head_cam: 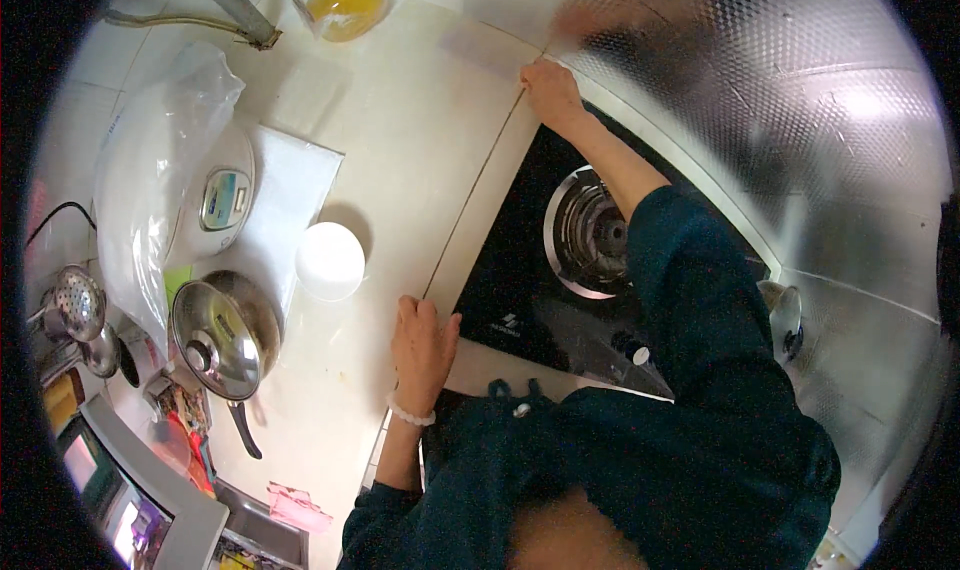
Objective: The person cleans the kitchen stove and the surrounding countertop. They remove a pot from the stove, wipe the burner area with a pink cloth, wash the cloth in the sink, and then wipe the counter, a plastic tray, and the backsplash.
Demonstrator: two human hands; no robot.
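My left hand (pixel 421 349), with a pale beaded bracelet (pixel 411 414) at the wrist, rests over a thin dark line (pixel 478 176) in the cream countertop (pixel 420 105). Its fingers are curled and the thumb stands apart. Farther away, my right hand (pixel 553 94) is at the same line, close to the back corner, with its fingers bent and their tips partly hidden. Neither hand shows a clear object in its grasp. Under my right forearm lies a black glass gas hob (pixel 517 270) with a round burner (pixel 577 232) and a knob (pixel 640 355).
A white bowl (pixel 330 261) stands left of the line. Beyond it are a lidded pan (pixel 221 337), a white appliance (pixel 225 199) under a plastic bag (pixel 161 187), and a pink cloth (pixel 298 506). Embossed metallic sheeting (pixel 847 210) covers the right wall. A yellow-filled container (pixel 346 7) sits at the back.
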